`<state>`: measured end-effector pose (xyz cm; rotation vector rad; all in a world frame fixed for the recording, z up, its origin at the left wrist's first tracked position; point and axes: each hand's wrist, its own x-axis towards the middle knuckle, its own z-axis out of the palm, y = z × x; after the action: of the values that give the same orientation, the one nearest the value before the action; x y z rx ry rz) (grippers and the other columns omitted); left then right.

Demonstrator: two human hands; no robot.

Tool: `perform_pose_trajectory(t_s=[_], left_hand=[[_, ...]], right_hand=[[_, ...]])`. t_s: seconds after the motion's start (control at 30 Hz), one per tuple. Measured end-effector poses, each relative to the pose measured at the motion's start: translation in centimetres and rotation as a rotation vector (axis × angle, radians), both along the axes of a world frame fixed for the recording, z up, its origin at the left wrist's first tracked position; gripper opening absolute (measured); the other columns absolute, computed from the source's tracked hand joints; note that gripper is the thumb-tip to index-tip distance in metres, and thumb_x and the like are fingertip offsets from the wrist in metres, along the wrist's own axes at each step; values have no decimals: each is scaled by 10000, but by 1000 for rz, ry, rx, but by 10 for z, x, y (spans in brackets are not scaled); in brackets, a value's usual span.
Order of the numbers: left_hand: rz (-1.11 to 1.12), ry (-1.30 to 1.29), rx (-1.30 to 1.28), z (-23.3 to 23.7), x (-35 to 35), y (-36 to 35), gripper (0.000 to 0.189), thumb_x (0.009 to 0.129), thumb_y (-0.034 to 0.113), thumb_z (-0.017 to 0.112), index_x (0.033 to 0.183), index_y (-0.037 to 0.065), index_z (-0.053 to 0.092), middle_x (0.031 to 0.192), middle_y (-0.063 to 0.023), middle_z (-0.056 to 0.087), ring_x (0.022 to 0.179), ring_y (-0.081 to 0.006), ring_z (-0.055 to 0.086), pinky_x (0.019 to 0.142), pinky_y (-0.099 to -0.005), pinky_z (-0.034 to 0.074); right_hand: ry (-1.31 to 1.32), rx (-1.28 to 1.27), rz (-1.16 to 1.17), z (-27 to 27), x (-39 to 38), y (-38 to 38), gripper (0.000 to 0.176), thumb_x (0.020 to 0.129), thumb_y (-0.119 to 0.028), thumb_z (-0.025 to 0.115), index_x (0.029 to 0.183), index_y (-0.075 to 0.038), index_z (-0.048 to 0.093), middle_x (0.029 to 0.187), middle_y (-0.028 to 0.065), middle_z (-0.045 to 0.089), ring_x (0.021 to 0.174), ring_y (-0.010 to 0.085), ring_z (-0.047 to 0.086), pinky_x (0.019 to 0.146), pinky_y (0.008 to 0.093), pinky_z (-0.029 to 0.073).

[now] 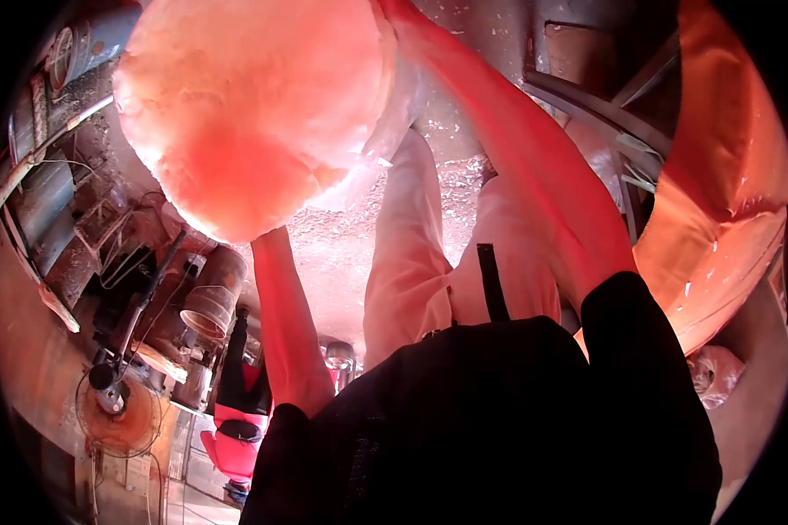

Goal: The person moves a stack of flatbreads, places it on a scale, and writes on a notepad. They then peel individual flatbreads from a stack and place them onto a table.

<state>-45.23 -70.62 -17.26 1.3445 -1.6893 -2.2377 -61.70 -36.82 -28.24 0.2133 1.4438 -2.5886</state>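
Observation:
A large rounded bundle [254,96], pale with a ragged edge and lit pink-orange, fills the upper left in front of me. What it is made of I cannot make out. A thin translucent film [404,101] shows along its right side. My left forearm [291,315] runs up to the bundle's lower edge, and my left hand is hidden behind it. My right forearm [499,114] stretches to its upper right edge, where the hand is out of sight. Neither hand's fingers show.
Below are my legs [403,254] over a floor [341,227] strewn with pale bits. Machinery with a round-ended cylinder [206,311] is on the left. A person in red [236,437] stands at lower left. An orange sheet [718,201] hangs at right beside metal bars [595,109].

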Motion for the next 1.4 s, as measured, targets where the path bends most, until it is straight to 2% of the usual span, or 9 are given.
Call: perform_pose_trajectory(t_s=[0.13, 0.23, 0.27, 0.6, 0.63, 0.77, 0.9, 1.1, 1.4], left_hand=[[4, -24, -10, 2, 6, -2, 682, 920, 535, 325, 1419, 70, 323, 1443, -146, 340, 1342, -322, 305, 1093, -504, 257], [7, -42, -17, 2, 9, -2, 683, 918, 537, 330, 1418, 71, 323, 1442, -147, 337, 1346, -319, 296, 1094, -506, 251], [11, -52, -17, 1, 11, -2, 683, 917, 537, 331, 1418, 72, 323, 1442, -147, 337, 1348, -317, 293, 1094, -506, 248], [59, -263, -84, -26, 31, 5, 687, 907, 540, 346, 1415, 78, 322, 1437, -149, 330, 1364, -305, 264, 1098, -512, 225], [68, -305, -99, -33, 36, 1, 687, 906, 541, 348, 1415, 79, 322, 1437, -149, 329, 1366, -303, 261, 1098, -513, 223], [212, -465, 131, -49, 59, 39, 689, 903, 542, 354, 1414, 81, 322, 1435, -150, 326, 1372, -298, 249, 1100, -515, 214], [-33, -159, 563, -54, 94, 94, 582, 916, 422, 476, 1319, 7, 411, 1280, -179, 494, 1232, -311, 455, 990, -469, 392], [-139, -172, 551, -58, 94, 135, 210, 923, 89, 504, 1088, -39, 525, 873, -132, 571, 919, -260, 617, 788, -378, 535], [-113, -313, 364, 4, 111, 136, 193, 880, 108, 566, 1035, -7, 565, 849, -127, 634, 712, -226, 657, 601, -301, 539]], right_hand=[[-318, -556, 206, 3, -5, 8, 676, 953, -577, 324, 1342, -41, 461, 1357, 114, 483, 1237, 218, 448, 1064, 322, 307], [-538, -11, -227, 65, 21, 9, 709, 927, -619, 345, 1324, -47, 481, 1351, 106, 491, 1233, 226, 454, 1055, 320, 316], [-274, -409, -62, 62, 28, 7, 667, 957, -570, 321, 1326, -37, 476, 1352, 101, 487, 1248, 216, 431, 1069, 317, 294], [98, 466, -309, 59, 47, -2, 475, 973, -345, 416, 1312, -19, 480, 1267, 94, 552, 1176, 219, 505, 1015, 317, 370], [-235, 644, -313, 65, 70, 3, 502, 925, -490, 450, 1049, -27, 597, 956, 133, 655, 904, 259, 595, 819, 353, 432], [-546, 1041, -71, 13, 149, 3, 719, 793, -469, 660, 1254, 61, 505, 973, 157, 673, 896, 211, 643, 820, 303, 491], [-714, 214, 50, 51, 193, -8, 390, 810, -327, 695, 937, 40, 653, 757, 120, 653, 665, 169, 642, 648, 292, 524], [-721, 221, 62, 109, 178, 7, 233, 807, -233, 706, 786, -8, 649, 732, 63, 639, 642, 150, 627, 611, 281, 519], [-980, 248, 33, 70, 185, -46, 108, 667, -29, 646, 720, -25, 551, 647, 49, 550, 549, 180, 553, 496, 291, 475]])
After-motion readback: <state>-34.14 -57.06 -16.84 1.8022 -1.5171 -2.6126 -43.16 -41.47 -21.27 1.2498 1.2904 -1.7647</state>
